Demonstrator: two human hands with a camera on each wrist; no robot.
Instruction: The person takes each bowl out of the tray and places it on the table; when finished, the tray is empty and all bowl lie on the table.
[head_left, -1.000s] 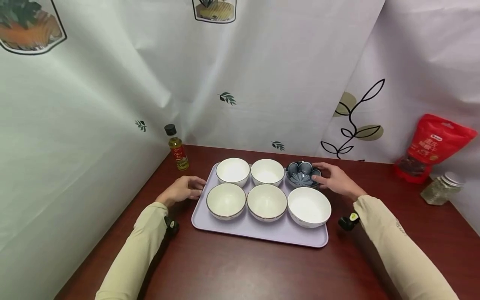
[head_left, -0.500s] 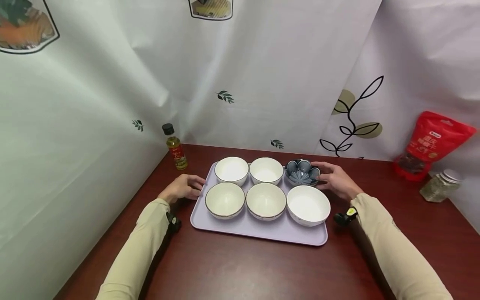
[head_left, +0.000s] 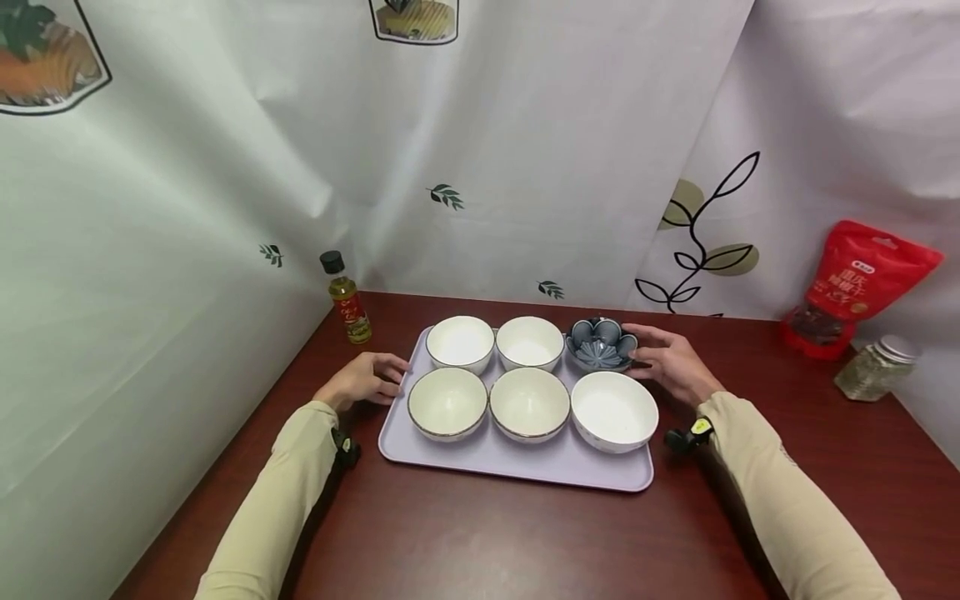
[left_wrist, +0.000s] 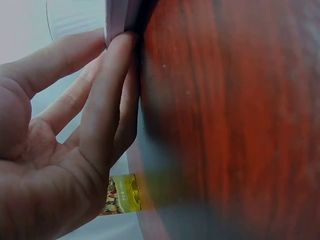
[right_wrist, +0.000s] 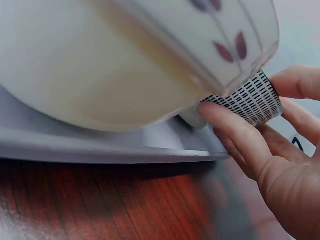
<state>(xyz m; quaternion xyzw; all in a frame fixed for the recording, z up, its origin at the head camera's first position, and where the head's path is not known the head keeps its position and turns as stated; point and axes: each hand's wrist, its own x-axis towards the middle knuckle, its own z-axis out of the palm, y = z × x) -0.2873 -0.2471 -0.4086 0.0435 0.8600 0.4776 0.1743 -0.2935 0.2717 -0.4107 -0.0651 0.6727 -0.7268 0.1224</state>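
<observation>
A pale lilac tray (head_left: 517, 471) lies on the table carrying two rows of bowls. At its left edge, my left hand (head_left: 363, 379) pinches the rim between thumb and fingers, close up in the left wrist view. The dark blue flower-patterned bowl (head_left: 600, 354) sits in the back right corner, and my right hand (head_left: 670, 364) grips its right side, thumb and fingers spread round the outer wall. In the right wrist view, that bowl's dashed outer side (right_wrist: 257, 100) shows between the fingers. A large white bowl (head_left: 615, 410) stands in front of it; the other bowls are cream-white with thin dark rims.
An oil bottle (head_left: 347, 300) with a black cap stands behind my left hand. Far right are a red pouch (head_left: 855, 283) and a glass jar (head_left: 876, 368) with a pale lid. A printed white curtain (head_left: 525, 167) hangs behind the dark red wooden table (head_left: 480, 542).
My right thumb has moved from inside the blue bowl out to its right side. The left hand stays at the tray's edge, and the bowls keep their places.
</observation>
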